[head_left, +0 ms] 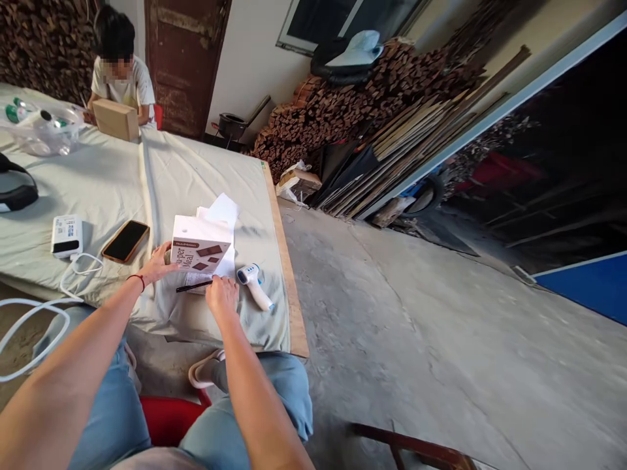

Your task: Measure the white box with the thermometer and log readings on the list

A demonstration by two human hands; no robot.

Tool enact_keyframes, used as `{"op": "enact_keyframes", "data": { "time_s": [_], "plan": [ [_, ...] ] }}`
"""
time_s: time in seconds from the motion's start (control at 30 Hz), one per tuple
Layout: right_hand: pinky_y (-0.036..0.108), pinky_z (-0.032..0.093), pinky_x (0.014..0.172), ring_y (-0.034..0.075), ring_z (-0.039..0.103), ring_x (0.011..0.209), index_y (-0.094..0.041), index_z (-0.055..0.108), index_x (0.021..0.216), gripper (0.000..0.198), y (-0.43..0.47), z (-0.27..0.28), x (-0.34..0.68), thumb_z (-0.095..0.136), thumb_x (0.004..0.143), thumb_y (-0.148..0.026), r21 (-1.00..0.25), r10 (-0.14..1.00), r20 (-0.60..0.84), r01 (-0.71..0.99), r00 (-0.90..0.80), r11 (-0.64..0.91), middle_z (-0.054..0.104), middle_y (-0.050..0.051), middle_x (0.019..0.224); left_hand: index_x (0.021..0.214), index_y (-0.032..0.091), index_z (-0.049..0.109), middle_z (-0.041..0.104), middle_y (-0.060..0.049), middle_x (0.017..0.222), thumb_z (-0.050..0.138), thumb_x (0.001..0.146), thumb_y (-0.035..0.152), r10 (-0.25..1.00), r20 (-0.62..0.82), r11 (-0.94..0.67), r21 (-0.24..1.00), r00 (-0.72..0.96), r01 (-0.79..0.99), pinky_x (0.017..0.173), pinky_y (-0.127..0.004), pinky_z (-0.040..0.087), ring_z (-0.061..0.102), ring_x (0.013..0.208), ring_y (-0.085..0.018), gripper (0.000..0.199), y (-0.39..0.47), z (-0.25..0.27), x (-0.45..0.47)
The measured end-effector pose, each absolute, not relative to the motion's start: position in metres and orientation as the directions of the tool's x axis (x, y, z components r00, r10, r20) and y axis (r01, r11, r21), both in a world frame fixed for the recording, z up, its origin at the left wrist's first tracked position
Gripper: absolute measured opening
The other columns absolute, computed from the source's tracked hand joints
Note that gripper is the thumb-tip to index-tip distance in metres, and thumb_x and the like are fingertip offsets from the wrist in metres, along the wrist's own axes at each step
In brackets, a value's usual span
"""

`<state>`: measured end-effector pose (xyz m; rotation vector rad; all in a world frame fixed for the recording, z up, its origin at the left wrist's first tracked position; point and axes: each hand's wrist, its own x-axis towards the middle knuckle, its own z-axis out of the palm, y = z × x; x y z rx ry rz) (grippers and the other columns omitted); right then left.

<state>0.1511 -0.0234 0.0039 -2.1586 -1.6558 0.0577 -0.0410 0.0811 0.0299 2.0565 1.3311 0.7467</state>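
A white and brown cardboard box (202,251), printed with "per Meal" and brown squares, stands on the cloth-covered table in front of me. My left hand (159,263) grips its left side, fingers wrapped around the edge. Just below the box's right corner, my right hand (223,297) is closed, with a black pen (192,286) reaching leftward from its fingers. Part of a written sheet shows beneath the pen. White papers (224,210) stick out behind the box. To the right of my right hand lies a white and blue infrared thermometer (255,287).
Left of the box are a phone (126,241), a white device (67,235) with a cable, and a black headset-like item (17,186). Across the table (196,163), a person (122,81) sits behind a brown box (115,120), beside a bag of bottles (44,130).
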Motion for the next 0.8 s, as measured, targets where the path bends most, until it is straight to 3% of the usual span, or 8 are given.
{"op": "enact_keyframes", "data": {
  "time_s": [0.13, 0.27, 0.33, 0.43, 0.53, 0.63, 0.7, 0.8],
  "plan": [
    [0.039, 0.039, 0.086, 0.026, 0.061, 0.09, -0.017, 0.07, 0.093, 0.016, -0.02, 0.013, 0.153, 0.058, 0.082, -0.018, -0.375, 0.934, 0.191, 0.902, 0.3, -0.213, 0.07, 0.012, 0.084, 0.129, 0.021, 0.053, 0.062, -0.009, 0.13, 0.053, 0.084, 0.048, 0.927, 0.104, -0.329, 0.688, 0.361, 0.647, 0.112, -0.052, 0.033, 0.045, 0.131, -0.031, 0.052, 0.096, 0.033, -0.042],
    [0.039, 0.041, 0.087, 0.03, 0.056, 0.11, -0.019, 0.064, 0.117, 0.042, -0.028, 0.018, 0.204, 0.069, 0.077, -0.032, -0.433, 0.791, 0.298, 0.815, 0.534, -0.386, 0.062, 0.017, 0.122, 0.11, 0.025, 0.064, 0.07, -0.007, 0.106, 0.032, 0.096, 0.05, 0.974, 0.081, -0.213, 0.629, 0.21, 0.748, 0.114, -0.054, 0.026, 0.051, 0.122, -0.028, 0.043, 0.099, 0.029, -0.029],
    [0.04, 0.042, 0.085, 0.033, 0.056, 0.111, -0.017, 0.064, 0.115, 0.051, -0.033, 0.017, 0.234, 0.075, 0.07, -0.038, -0.443, 0.736, 0.209, 0.733, 0.645, -0.516, 0.061, 0.02, 0.123, 0.103, 0.026, 0.066, 0.07, -0.007, 0.101, 0.027, 0.097, 0.051, 0.989, 0.069, -0.145, 0.617, 0.131, 0.773, 0.114, -0.056, 0.022, 0.053, 0.121, -0.028, 0.047, 0.1, 0.028, -0.021],
    [0.038, 0.043, 0.077, 0.032, 0.061, 0.097, -0.019, 0.069, 0.098, 0.04, -0.035, 0.013, 0.263, 0.078, 0.063, -0.037, -0.486, 0.741, 0.017, 0.653, 0.672, -0.581, 0.068, 0.016, 0.101, 0.102, 0.027, 0.067, 0.07, -0.008, 0.102, 0.022, 0.098, 0.052, 0.993, 0.092, -0.112, 0.601, 0.071, 0.791, 0.114, -0.055, 0.021, 0.052, 0.122, -0.028, 0.051, 0.099, 0.027, -0.014],
    [0.033, 0.042, 0.066, 0.025, 0.062, 0.078, -0.02, 0.067, 0.086, 0.03, -0.03, 0.012, 0.257, 0.072, 0.067, -0.043, -0.722, 0.812, -0.011, 0.557, 0.583, -0.41, 0.067, 0.008, 0.08, 0.1, 0.027, 0.067, 0.071, -0.007, 0.1, 0.02, 0.098, 0.052, 0.989, 0.137, -0.13, 0.58, 0.06, 0.804, 0.112, -0.053, 0.024, 0.055, 0.119, -0.027, 0.053, 0.096, 0.025, -0.012],
    [0.028, 0.039, 0.056, 0.016, 0.052, 0.059, -0.019, 0.061, 0.081, 0.042, -0.014, 0.023, 0.22, 0.06, 0.074, -0.06, -0.947, 0.886, 0.06, 0.307, 0.46, -0.095, 0.054, -0.001, 0.059, 0.098, 0.027, 0.066, 0.071, -0.007, 0.097, 0.022, 0.098, 0.052, 0.98, 0.189, -0.158, 0.545, 0.063, 0.824, 0.109, -0.05, 0.03, 0.056, 0.115, -0.027, 0.051, 0.094, 0.022, -0.012],
    [0.025, 0.035, 0.051, 0.012, 0.044, 0.053, -0.021, 0.055, 0.073, 0.045, 0.004, 0.036, 0.191, 0.057, 0.075, -0.066, -0.991, 0.891, 0.098, 0.13, 0.444, 0.044, 0.046, -0.004, 0.054, 0.099, 0.027, 0.066, 0.071, -0.007, 0.096, 0.022, 0.099, 0.052, 0.977, 0.199, -0.168, 0.526, 0.071, 0.834, 0.108, -0.05, 0.031, 0.057, 0.114, -0.027, 0.05, 0.094, 0.021, -0.013],
    [0.023, 0.03, 0.047, 0.009, 0.039, 0.049, -0.022, 0.047, 0.065, 0.049, 0.03, 0.057, 0.16, 0.058, 0.072, -0.069, -0.991, 0.908, 0.085, -0.061, 0.411, 0.12, 0.041, -0.006, 0.052, 0.102, 0.026, 0.065, 0.071, -0.007, 0.098, 0.021, 0.099, 0.052, 0.977, 0.194, -0.179, 0.512, 0.09, 0.84, 0.109, -0.049, 0.031, 0.057, 0.116, -0.027, 0.051, 0.095, 0.02, -0.014]
  ]
}}
